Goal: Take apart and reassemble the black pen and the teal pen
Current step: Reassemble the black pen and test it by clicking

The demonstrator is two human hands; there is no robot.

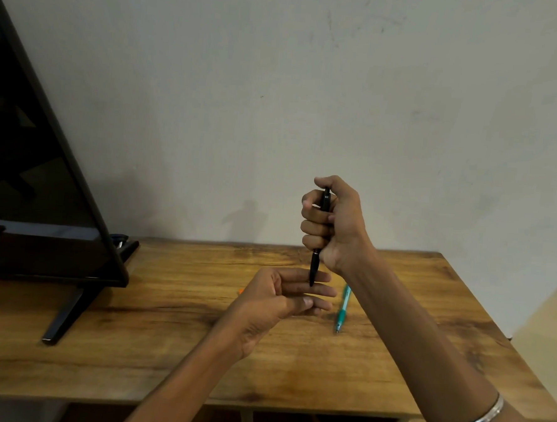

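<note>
My right hand [333,224] grips the black pen [315,265] upright in a fist above the table, thumb on its top end, tip pointing down. The pen's tip sits just over the fingers of my left hand [281,300], which is held palm up below it with fingers mostly straight and the thumb lying across them; whether the tip touches them I cannot tell. The teal pen [342,307] lies whole on the wooden table [164,350], just right of my left hand, tip toward me.
A black monitor [36,196] on a slanted stand foot [65,315] fills the left of the table. A small orange bit [240,291] peeks out behind my left hand. The grey wall rises behind the table's back edge. The table's right edge slants away.
</note>
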